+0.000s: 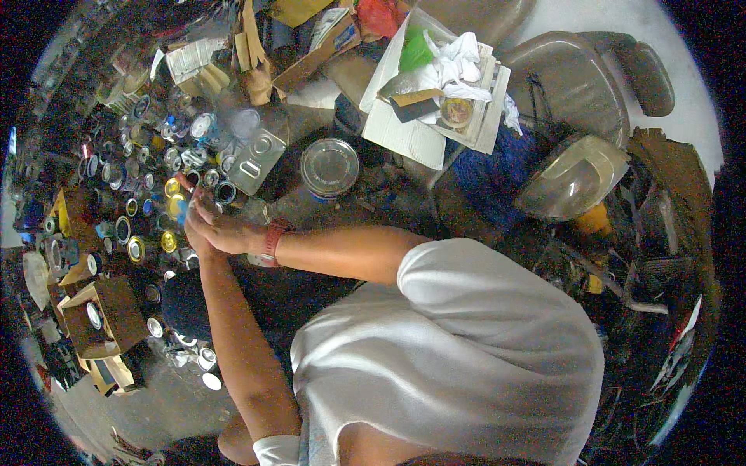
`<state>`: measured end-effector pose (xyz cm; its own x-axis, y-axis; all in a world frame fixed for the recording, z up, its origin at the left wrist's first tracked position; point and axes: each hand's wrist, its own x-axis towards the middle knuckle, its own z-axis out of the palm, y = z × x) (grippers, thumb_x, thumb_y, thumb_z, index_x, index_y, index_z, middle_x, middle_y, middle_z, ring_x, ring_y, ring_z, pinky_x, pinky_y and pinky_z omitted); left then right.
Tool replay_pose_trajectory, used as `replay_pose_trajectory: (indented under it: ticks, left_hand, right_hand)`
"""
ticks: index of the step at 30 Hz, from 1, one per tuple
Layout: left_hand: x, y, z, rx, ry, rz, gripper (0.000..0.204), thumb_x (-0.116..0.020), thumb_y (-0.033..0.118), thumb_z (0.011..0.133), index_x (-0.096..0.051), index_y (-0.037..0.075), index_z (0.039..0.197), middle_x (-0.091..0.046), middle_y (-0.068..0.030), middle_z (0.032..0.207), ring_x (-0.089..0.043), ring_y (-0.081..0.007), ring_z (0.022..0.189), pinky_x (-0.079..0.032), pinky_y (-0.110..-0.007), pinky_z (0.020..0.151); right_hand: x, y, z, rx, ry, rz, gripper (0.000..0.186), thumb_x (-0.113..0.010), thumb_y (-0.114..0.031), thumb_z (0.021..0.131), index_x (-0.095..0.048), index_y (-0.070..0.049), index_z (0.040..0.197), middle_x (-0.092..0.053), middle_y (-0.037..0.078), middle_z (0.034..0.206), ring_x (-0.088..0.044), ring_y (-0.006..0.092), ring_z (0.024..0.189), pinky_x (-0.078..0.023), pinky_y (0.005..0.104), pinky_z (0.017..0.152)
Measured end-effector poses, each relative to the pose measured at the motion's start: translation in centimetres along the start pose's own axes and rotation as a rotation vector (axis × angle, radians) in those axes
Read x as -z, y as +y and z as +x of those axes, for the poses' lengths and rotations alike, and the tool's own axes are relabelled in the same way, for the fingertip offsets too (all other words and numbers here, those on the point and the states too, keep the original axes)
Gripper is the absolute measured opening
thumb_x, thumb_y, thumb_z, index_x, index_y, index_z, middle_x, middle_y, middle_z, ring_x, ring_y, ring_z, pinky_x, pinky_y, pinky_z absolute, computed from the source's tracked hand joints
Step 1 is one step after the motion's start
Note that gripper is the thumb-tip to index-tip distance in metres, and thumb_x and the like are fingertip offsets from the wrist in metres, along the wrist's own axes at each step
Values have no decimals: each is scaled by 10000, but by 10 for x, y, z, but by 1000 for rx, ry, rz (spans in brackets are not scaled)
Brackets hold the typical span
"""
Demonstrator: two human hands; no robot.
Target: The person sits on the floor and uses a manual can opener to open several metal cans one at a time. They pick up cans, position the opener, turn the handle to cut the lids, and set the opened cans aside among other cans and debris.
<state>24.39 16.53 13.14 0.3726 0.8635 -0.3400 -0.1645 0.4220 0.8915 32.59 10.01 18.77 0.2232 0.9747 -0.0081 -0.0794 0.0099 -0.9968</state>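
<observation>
My right hand (227, 230), with a red watch (273, 242) on its wrist, lies across my left hand (200, 239), and the two meet over a crowd of cans. The right fingers look bent inward; what they hold, if anything, is hidden. Most of my left hand's fingers are covered by the right. Beside the fingertips are a can with a yellow top (172, 187) and a small blue patch (181, 210) that I cannot identify. An open can (224, 192) stands just beyond the right hand, and a rectangular metal tin (257, 161) lies farther right.
A large round tin (329, 167) stands right of the rectangular one. Behind it, a white box (402, 140) holds crumpled white paper. An open cardboard box (123, 304) is at the left. Brown plastic chairs (563, 81) stand at the far right, near a clear-covered lamp housing (571, 179).
</observation>
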Motion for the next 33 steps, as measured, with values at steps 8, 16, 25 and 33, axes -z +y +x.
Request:
replay_pose_trajectory:
  ticks: [8,16,25,33]
  left_hand:
    - [-24,-9,-14,46,39,127,404,-531,225,1082,-573,-22,1398,-641,-136,1355,-654,-257,1176,-524,-390,1026]
    - [59,-35,22,-129,-162,38,456,-550,254,1069,-542,-33,1423,-631,-143,1373,-609,-273,1267,-494,-415,1089]
    - [32,-60,34,-207,-201,36,443,-542,195,1053,-528,-24,1438,-630,-154,1386,-625,-304,1269,-499,-438,1092]
    - [38,-15,10,-47,-90,-192,495,-517,209,1064,-481,-47,1486,-607,-168,1409,-604,-315,1304,-500,-440,1115]
  right_hand:
    - [44,31,-4,113,6,-300,766,-149,-622,1103,-406,-95,1596,-492,248,1554,-419,355,1493,-277,425,1234]
    - [285,-51,-95,217,824,-619,250,-753,-140,911,-743,-58,1147,-753,89,1081,-717,208,945,-569,354,862]
    - [679,-48,-230,-133,972,-1928,352,-791,-176,803,-748,-84,1139,-738,168,1115,-712,369,927,-565,479,844]
    - [471,-223,-108,280,920,-714,338,-710,-213,1003,-667,13,1251,-749,103,1113,-741,187,933,-580,299,812]
